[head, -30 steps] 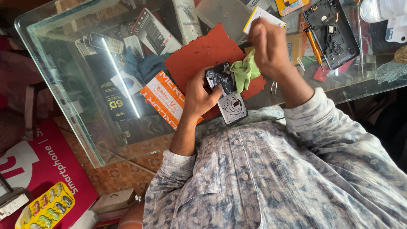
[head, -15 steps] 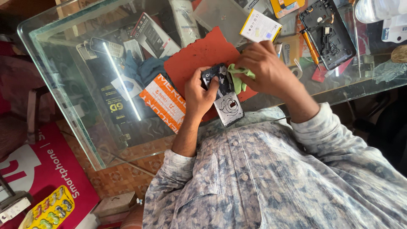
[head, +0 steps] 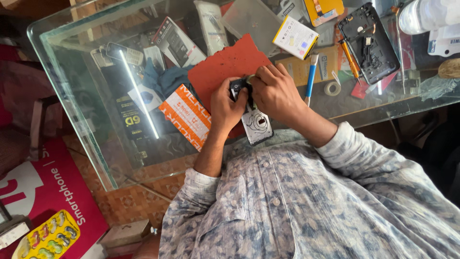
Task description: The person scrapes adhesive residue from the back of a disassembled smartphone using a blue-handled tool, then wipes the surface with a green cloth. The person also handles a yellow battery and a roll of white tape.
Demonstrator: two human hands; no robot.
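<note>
A: Hands first. Where are they, and what have they got?

B: Both meet over the red mat (head: 225,67) on the glass bench (head: 86,110). The left hand (head: 225,108) is curled shut around the dark upper end of an opened phone (head: 256,125), thumb on one side, fingers wrapped under. The right hand (head: 275,91) is closed too, fingertips pinched on a scrap of green cloth (head: 250,78) pressed against that same end.

A: And the phone itself?

B: At the near edge of the mat, its pale lower half sticking out toward the person's shirt (head: 297,201), past both hands.

A: How would you judge the work is best done?

B: By my reading it is a wipe of a small part. So: keep the left hand as a steady cradle, wrist low, and let only the right fingertips move, in short light strokes. Pressing hard on a bare inside could bend or loosen something.

A: Arm pose?

B: Both forearms come up from the shirt and converge on the mat, left sleeve rolled to the elbow, right wrist bent inward.

A: Anything close by?

B: A blue-handled brush (head: 310,79) just right of the mat, and a black phone frame (head: 369,43) well beyond it.
</note>
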